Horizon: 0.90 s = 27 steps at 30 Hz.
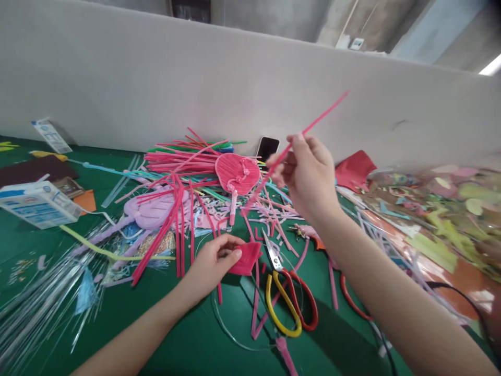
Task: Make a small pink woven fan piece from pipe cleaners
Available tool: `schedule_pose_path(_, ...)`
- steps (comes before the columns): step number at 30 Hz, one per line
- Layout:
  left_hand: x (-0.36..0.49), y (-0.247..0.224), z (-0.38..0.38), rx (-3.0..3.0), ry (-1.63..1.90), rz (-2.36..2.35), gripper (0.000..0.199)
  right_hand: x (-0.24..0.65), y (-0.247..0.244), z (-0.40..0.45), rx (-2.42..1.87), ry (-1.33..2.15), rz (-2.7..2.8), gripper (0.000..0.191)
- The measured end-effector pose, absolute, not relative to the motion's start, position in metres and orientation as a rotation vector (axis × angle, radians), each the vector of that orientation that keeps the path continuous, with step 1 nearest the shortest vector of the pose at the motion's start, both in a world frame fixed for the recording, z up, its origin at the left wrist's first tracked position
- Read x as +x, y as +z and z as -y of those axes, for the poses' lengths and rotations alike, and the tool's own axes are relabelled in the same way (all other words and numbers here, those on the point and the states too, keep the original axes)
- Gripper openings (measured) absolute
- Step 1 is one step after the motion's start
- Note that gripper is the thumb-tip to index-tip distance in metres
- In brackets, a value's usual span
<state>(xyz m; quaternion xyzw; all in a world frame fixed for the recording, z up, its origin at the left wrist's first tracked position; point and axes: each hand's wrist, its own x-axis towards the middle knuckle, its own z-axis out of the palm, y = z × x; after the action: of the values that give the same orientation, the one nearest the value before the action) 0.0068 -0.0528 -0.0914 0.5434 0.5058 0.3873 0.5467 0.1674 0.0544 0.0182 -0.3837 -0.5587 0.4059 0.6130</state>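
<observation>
My left hand (221,256) pinches a small flat pink piece (247,258), apparently made of pipe cleaners laid side by side, just over the table. Raised higher on the right, my right hand (307,169) has its thumb and fingers closed on a long pink pipe cleaner (326,112) that slants up to the right. Its lower end reaches down towards the left hand and looks blurred. Scissors (279,271) with a red and a yellow handle lie beside the flat piece. Behind the hands rests a round pink pipe-cleaner disc (237,175) with a lighter pink decoration.
Many pink pipe cleaners (176,159) are heaped at the back, near a phone (269,147). A lilac pipe-cleaner shape (151,209) and silvery strands (50,292) lie left. Paper scraps (442,219) cover the right side. A white partition (195,78) closes off the far edge.
</observation>
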Motion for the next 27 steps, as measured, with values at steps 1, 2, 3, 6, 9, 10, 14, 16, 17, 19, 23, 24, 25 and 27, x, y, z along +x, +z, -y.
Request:
schedule_pose_path(1,0.007,-0.091,0.053,1.283,0.922,-1.198,0.021,0.177,0.016,-0.043,-0.896,0.969,1.244,0.019)
schedule_pose_path(2,0.007,-0.091,0.052,1.276,0.928,-1.198,0.021,0.185,0.012,-0.032,-0.915,0.981,1.213,0.020)
schedule_pose_path(3,0.006,-0.091,0.052,1.267,0.933,-1.198,0.021,0.193,0.007,-0.020,-0.945,0.989,1.192,0.021)
schedule_pose_path(6,0.005,-0.092,0.050,1.233,0.955,-1.207,0.023,0.211,-0.018,0.010,-1.070,0.989,1.145,0.027)
schedule_pose_path(9,0.004,-0.093,0.048,1.202,0.976,-1.216,0.027,0.222,-0.045,0.026,-1.170,0.965,1.132,0.034)
schedule_pose_path(10,0.004,-0.093,0.048,1.196,0.976,-1.215,0.026,0.224,-0.052,0.028,-1.188,0.951,1.129,0.034)
schedule_pose_path(14,0.004,-0.092,0.047,1.208,0.956,-1.208,0.026,0.224,-0.072,0.028,-1.248,0.909,1.141,0.032)
schedule_pose_path(16,0.005,-0.091,0.047,1.224,0.947,-1.203,0.028,0.222,-0.076,0.028,-1.262,0.908,1.151,0.030)
schedule_pose_path(17,0.005,-0.091,0.048,1.227,0.946,-1.197,0.029,0.221,-0.077,0.028,-1.265,0.913,1.155,0.029)
schedule_pose_path(19,0.005,-0.091,0.048,1.222,0.948,-1.187,0.031,0.220,-0.080,0.028,-1.264,0.924,1.153,0.027)
schedule_pose_path(23,0.005,-0.091,0.050,1.245,0.947,-1.176,0.028,0.222,-0.086,0.027,-1.280,0.939,1.136,0.026)
schedule_pose_path(24,0.006,-0.091,0.050,1.256,0.948,-1.175,0.028,0.223,-0.087,0.026,-1.290,0.935,1.132,0.026)
schedule_pose_path(25,0.006,-0.091,0.050,1.261,0.948,-1.175,0.028,0.224,-0.088,0.025,-1.302,0.925,1.129,0.026)
schedule_pose_path(27,0.006,-0.090,0.050,1.265,0.949,-1.185,0.028,0.225,-0.089,0.024,-1.319,0.898,1.128,0.026)
